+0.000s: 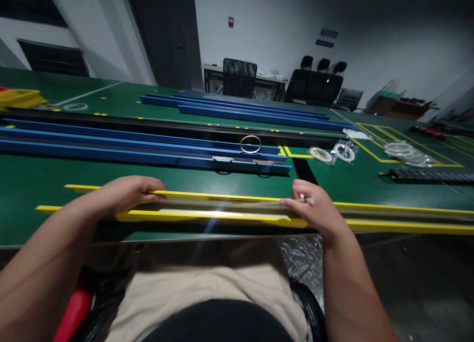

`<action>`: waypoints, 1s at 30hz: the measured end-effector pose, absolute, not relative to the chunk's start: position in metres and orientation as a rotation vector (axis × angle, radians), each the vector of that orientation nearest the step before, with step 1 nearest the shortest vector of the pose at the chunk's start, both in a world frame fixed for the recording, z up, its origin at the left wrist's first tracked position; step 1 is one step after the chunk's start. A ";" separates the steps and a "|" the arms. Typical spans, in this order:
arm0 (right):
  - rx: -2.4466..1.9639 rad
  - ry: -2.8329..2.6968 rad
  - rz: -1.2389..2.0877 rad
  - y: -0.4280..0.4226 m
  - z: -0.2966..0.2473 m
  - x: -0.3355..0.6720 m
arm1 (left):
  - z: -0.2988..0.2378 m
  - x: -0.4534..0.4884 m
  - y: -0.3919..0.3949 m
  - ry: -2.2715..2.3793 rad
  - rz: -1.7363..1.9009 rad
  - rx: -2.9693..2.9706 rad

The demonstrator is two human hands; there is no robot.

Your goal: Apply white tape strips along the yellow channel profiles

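Note:
A long yellow rail (229, 209) with a grey channel down its middle lies along the near edge of the green table (55, 176). My left hand (124, 194) rests curled on the rail's far lip, fingers pressed on it. My right hand (314, 211) pinches a small clear strip of tape at the rail's top, fingers closed around it. A thin clear film seems to run between the two hands along the channel.
Long blue rails (140, 147) lie behind the yellow one, more blue rails (252, 110) farther back. A tape ring (251, 143) stands on a blue rail. Tape rolls (321, 154) and bagged rolls (405, 152) lie at right, beside a black strip (429, 175). Office chairs (239, 78) stand behind.

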State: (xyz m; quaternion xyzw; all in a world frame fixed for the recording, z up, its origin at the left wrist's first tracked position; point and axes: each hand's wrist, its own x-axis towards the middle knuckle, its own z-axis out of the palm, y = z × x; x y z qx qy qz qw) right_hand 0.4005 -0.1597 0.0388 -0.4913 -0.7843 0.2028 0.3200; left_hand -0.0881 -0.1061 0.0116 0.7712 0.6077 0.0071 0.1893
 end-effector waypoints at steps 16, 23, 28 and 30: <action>-1.394 -1.715 0.581 -0.172 0.021 0.387 | 0.015 0.002 -0.105 1.440 -0.081 2.372; -1.815 -2.269 0.177 -0.183 0.038 0.391 | 0.022 0.081 -0.111 1.296 -0.096 2.572; -2.043 -2.333 0.102 -0.198 0.046 0.402 | 0.011 0.104 -0.103 1.249 -0.064 2.678; -1.990 -2.340 0.076 -0.200 0.050 0.408 | 0.006 0.104 -0.101 1.264 -0.064 2.673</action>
